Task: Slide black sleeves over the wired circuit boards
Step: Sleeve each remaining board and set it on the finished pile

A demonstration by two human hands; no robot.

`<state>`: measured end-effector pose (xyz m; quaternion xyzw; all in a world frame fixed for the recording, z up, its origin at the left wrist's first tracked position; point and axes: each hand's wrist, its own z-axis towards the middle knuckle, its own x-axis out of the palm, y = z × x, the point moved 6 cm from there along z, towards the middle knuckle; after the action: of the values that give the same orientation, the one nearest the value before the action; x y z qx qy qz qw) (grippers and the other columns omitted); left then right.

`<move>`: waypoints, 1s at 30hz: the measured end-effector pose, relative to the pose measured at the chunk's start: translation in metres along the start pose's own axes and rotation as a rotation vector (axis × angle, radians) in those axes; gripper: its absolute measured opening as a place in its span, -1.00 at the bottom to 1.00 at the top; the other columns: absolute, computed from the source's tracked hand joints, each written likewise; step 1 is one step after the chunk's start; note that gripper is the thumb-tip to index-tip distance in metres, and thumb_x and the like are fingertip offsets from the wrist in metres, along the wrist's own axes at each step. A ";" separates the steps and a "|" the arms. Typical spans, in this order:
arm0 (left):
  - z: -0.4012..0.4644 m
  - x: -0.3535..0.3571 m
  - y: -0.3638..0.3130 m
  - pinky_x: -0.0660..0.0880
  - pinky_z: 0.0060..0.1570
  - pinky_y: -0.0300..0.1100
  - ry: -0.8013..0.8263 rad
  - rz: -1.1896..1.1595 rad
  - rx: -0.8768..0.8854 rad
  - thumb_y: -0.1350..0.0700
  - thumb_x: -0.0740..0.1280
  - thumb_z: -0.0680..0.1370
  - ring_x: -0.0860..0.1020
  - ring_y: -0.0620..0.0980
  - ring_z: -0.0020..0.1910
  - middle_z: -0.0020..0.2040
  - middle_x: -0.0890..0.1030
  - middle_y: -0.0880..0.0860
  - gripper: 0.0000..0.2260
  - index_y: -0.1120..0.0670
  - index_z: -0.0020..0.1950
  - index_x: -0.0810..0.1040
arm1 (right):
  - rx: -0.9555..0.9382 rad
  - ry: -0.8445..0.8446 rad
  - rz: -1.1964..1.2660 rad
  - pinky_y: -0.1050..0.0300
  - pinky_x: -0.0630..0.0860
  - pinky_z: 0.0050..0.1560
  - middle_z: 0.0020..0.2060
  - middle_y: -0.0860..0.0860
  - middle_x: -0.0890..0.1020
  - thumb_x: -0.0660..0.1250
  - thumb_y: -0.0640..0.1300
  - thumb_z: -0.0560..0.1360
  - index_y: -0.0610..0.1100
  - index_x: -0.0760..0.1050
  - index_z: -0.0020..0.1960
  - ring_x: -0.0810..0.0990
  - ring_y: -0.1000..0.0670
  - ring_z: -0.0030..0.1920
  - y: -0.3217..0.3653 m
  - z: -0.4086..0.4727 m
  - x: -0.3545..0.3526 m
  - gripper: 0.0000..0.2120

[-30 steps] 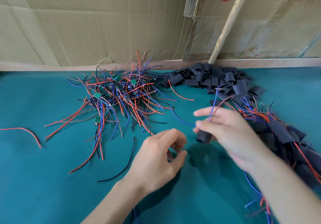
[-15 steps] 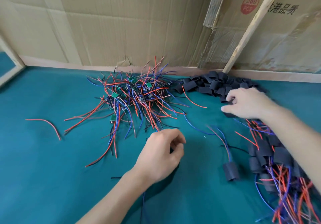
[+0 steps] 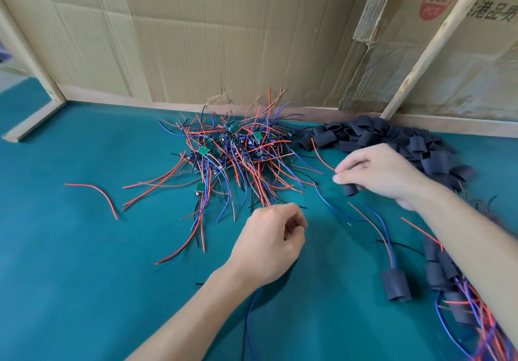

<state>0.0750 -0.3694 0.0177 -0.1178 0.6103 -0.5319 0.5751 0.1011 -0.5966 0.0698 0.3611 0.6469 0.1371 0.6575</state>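
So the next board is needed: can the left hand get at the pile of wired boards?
Probably yes: the left hand sits at the near edge of the pile of wired boards, with only loose wire ends between them.

Teal table surface; flattened cardboard wall at 12 o'clock; wooden slat leaning at 1 o'clock; even daylight

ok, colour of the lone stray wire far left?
Red wire, seen in the head view.

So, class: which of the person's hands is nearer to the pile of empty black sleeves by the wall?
Right. The right hand lies at the pile of black sleeves, gripping one; the left hand is further off, below the wire tangle.
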 end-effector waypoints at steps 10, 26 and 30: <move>-0.001 0.000 0.000 0.54 -0.08 -0.02 0.015 -0.007 -0.012 0.13 0.29 0.48 0.57 -0.06 -0.18 -0.20 0.63 -0.08 -0.91 0.02 -0.11 0.58 | -0.209 -0.140 -0.278 -0.01 0.51 0.14 0.05 -0.03 0.63 0.29 -0.28 0.55 -0.01 0.66 0.11 0.55 -0.17 0.17 0.073 0.015 0.078 -0.72; -0.010 0.022 -0.011 0.47 -0.11 -0.04 0.172 0.437 0.132 -0.17 0.20 0.63 0.47 0.09 -0.08 0.00 0.27 -0.06 -0.60 -0.21 0.47 0.33 | -0.204 -0.290 0.042 0.23 0.41 -0.26 -0.44 0.01 0.66 0.57 0.01 0.41 -0.06 0.68 -0.35 0.58 0.05 -0.31 0.059 0.011 0.034 -0.78; -0.009 0.019 -0.010 0.51 -0.07 0.00 0.161 0.416 0.111 -0.14 0.20 0.63 0.49 0.12 -0.09 0.02 0.33 -0.06 -0.68 -0.18 0.38 0.36 | -0.160 -0.373 0.425 0.16 0.33 -0.32 -0.52 0.06 0.57 0.56 0.03 0.34 0.02 0.71 -0.31 0.41 0.11 -0.50 0.031 -0.021 0.008 -0.88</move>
<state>0.0569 -0.3835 0.0126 0.0852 0.6352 -0.4421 0.6276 0.0913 -0.5630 0.0861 0.4544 0.4118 0.2535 0.7481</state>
